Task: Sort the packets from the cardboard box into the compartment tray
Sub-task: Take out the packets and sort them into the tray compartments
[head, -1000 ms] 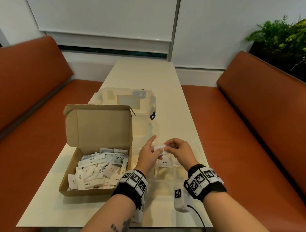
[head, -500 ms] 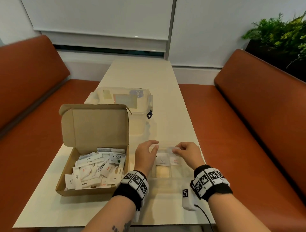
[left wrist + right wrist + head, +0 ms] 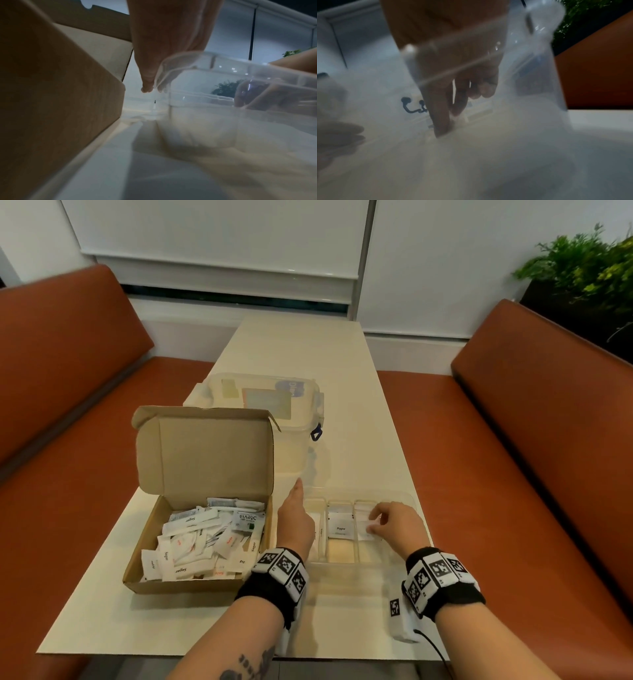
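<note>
An open cardboard box (image 3: pixel 191 585) on the left of the table holds several white packets (image 3: pixel 202 542). Right beside it lies the clear compartment tray (image 3: pixel 342 568), with a "Pepper" packet (image 3: pixel 340 529) in its middle compartment. My left hand (image 3: pixel 296 508) lies between box and tray, fingers straight and empty, along the tray's left rim (image 3: pixel 240 60). My right hand (image 3: pixel 375 520) reaches down into the right compartment, thumb and forefinger pinching a small white packet (image 3: pixel 364 527) low in it. In the right wrist view its fingertips (image 3: pixel 441 128) touch the tray floor through blurred plastic.
A clear lidded storage bin (image 3: pixel 274 412) stands just behind the box and tray. A white tagged device with a cable (image 3: pixel 400 618) hangs at the table's front edge. Orange benches (image 3: pixel 68 371) run along both sides, and a plant (image 3: pixel 582 268) stands at the far right.
The hands were together over the tray holding one packet. They have parted: the left hand let go and moved to the tray's left edge, the right lowered the packet into the right compartment.
</note>
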A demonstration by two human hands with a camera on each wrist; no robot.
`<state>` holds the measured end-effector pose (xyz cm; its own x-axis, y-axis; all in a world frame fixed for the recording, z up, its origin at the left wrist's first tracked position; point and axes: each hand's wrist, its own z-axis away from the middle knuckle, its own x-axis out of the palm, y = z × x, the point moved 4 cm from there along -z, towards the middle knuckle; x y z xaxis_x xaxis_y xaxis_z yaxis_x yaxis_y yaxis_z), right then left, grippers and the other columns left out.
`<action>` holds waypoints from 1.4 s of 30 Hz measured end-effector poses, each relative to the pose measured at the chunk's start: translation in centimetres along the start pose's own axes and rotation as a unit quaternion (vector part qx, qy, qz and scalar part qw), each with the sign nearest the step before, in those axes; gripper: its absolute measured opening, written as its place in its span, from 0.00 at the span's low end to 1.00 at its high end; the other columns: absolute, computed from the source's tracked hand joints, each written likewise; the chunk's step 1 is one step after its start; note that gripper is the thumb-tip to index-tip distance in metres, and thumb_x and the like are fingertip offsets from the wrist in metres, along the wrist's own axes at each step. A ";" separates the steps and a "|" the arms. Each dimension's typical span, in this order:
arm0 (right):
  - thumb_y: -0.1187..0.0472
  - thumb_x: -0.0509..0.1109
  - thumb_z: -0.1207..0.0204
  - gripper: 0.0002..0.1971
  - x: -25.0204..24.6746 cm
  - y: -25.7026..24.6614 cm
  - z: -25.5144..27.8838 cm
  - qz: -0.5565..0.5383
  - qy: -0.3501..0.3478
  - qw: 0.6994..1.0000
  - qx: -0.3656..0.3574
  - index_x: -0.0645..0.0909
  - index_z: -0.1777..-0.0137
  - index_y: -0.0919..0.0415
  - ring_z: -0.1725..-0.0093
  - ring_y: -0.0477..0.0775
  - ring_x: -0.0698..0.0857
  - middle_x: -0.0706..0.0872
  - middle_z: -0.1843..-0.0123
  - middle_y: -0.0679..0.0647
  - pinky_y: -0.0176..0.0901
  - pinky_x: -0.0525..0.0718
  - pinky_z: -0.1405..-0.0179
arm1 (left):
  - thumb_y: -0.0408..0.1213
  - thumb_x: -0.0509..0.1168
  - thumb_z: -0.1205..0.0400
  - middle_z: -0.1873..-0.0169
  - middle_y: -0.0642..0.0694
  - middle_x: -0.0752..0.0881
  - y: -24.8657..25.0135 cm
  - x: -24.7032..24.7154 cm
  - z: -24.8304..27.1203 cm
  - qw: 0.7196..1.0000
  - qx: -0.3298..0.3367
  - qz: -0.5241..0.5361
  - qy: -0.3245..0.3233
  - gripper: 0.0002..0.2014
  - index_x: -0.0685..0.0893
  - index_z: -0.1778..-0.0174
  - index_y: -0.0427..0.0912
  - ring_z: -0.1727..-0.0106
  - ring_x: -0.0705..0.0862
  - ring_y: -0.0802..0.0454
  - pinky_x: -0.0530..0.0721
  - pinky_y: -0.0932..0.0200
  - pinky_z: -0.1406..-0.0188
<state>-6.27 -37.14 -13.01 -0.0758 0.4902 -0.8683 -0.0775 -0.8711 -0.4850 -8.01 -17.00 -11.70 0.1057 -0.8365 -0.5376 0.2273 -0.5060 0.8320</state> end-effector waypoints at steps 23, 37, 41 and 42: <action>0.66 0.68 0.27 0.07 0.1 -1.7 0.7 0.142 -0.025 0.984 -0.100 0.74 0.59 0.54 0.53 0.50 0.75 0.78 0.55 0.50 0.41 0.77 0.59 | 0.14 0.48 0.21 0.23 0.44 0.71 -0.3 -0.1 -0.1 1.000 0.002 0.006 0.008 0.36 0.61 0.18 0.48 0.30 0.77 0.42 0.78 0.51 0.32; 0.55 0.72 0.25 0.05 -1.3 -10.2 1.5 -0.025 0.096 0.984 -0.150 0.79 0.56 0.53 0.61 0.46 0.76 0.78 0.62 0.47 0.38 0.69 0.65 | 0.35 0.59 0.15 0.35 0.44 0.83 0.9 -3.8 -0.6 0.989 0.087 0.096 0.073 0.16 0.80 0.31 0.40 0.32 0.80 0.51 0.73 0.63 0.32; 0.55 0.72 0.25 0.04 1.4 -15.9 2.9 -0.083 0.038 0.976 -0.199 0.80 0.54 0.52 0.62 0.43 0.76 0.80 0.60 0.46 0.38 0.72 0.62 | 0.36 0.59 0.15 0.53 0.48 0.88 -0.1 -8.7 -0.5 0.967 0.090 0.161 0.175 0.11 0.85 0.43 0.42 0.54 0.84 0.54 0.82 0.61 0.53; 0.55 0.72 0.25 0.04 2.7 -17.4 3.3 -0.084 0.009 0.974 -0.212 0.81 0.53 0.53 0.62 0.44 0.76 0.80 0.59 0.46 0.38 0.72 0.61 | 0.36 0.59 0.15 0.54 0.48 0.88 -1.1 -10.3 -0.6 0.964 0.078 0.155 0.202 0.10 0.85 0.43 0.43 0.56 0.84 0.55 0.82 0.61 0.56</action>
<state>-8.43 -20.55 -6.56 -0.0789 0.6297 -0.7728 0.3307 -0.7148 -0.6162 -8.80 -7.72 -7.16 0.5212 -0.8178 -0.2439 -0.0197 -0.2973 0.9546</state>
